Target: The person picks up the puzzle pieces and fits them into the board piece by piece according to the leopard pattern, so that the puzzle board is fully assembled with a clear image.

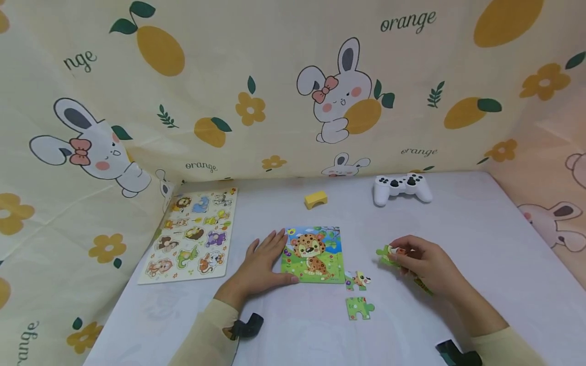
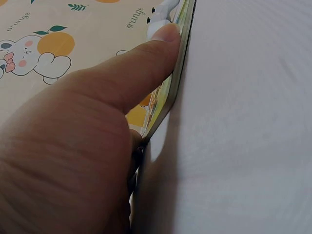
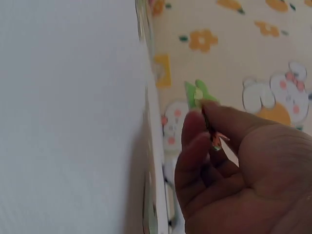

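The left hand (image 1: 261,265) lies spread, touching the puzzle (image 1: 313,256); right of it are 2 loose pieces (image 1: 357,306), then the right hand (image 1: 430,265) pinching another piece (image 1: 386,255).

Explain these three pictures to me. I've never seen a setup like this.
There's no machine here: a person works with bare hands, wearing one camera on the head and one on each wrist. The wide picture is the head's view; the two close-ups come from the wrists.

On the white table lie an animal board, a yellow block, a game controller, a leopard puzzle and, near its lower right corner, two loose jigsaw pieces.

The left hand rests against the leopard puzzle's left side. The right hand pinches a green jigsaw piece; something else green shows beneath that hand, mostly hidden.
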{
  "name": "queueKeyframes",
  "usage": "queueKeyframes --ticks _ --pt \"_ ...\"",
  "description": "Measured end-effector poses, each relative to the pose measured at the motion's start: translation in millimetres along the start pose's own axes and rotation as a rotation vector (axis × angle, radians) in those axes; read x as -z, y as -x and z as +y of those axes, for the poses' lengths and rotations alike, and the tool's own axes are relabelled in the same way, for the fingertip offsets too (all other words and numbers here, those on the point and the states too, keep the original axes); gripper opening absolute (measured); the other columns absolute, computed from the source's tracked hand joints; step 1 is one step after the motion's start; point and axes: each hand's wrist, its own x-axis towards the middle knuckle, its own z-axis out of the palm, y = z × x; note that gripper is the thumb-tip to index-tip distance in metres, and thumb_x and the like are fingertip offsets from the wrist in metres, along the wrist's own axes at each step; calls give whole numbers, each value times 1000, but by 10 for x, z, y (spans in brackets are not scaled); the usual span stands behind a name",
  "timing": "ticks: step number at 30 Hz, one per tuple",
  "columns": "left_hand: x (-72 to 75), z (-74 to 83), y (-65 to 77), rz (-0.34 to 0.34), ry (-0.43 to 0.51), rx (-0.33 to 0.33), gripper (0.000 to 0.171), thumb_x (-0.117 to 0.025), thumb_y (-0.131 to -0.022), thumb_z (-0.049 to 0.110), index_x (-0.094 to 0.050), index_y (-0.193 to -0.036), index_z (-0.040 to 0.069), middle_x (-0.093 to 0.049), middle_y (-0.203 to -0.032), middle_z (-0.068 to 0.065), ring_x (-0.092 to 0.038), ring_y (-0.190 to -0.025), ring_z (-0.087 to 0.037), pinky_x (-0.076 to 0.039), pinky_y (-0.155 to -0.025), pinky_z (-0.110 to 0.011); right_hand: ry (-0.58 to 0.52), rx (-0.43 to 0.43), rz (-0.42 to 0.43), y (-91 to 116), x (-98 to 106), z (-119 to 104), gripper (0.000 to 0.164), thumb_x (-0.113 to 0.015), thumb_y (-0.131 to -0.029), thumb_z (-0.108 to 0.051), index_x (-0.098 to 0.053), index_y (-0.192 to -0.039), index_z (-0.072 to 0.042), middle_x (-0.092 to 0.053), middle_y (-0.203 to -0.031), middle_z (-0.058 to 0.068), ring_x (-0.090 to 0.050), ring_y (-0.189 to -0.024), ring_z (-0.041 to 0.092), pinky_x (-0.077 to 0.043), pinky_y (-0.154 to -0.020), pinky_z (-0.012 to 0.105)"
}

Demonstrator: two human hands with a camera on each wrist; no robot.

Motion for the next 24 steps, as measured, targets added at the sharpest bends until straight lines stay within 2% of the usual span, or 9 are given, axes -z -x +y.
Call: queueKeyframes --ticks 5,14,18,24 --pt "13 17 0 -4 7 5 119 -73 -85 79 -27 -173 13 -13 -180 3 -6 -166 -20 3 -129 -57 -36 55 -82 -31 -218 -103 30 -72 -106 -6 -71 -135 0 -71 -100 10 -67 -79 25 -59 -66 30" --pt "26 36 10 1 22 -3 118 -75 -86 76 -29 -173 12 -14 -180 4 -7 -166 -22 4 -129 -59 -128 123 -189 -116 -701 -269 20 -70 -106 -4 -71 -126 -2 -68 -91 10 -65 -75 27 -57 -64 31" --pt "28 39 11 -2 26 0 118 -75 -86 77 -29 -173 12 -13 -180 5 -6 -166 -22 4 -129 -58 -143 134 -198 -157 -900 -379 20 -68 -109 -7 -74 -127 -4 -69 -91 9 -64 -77 26 -55 -65 31" --pt "17 22 3 -7 9 4 119 -72 -86 80 -27 -173 14 -11 -180 7 -5 -165 -18 4 -129 -56 -105 212 -179 -234 -1144 -473 18 -71 -106 -5 -73 -124 -5 -68 -90 3 -65 -77 21 -57 -65 28"
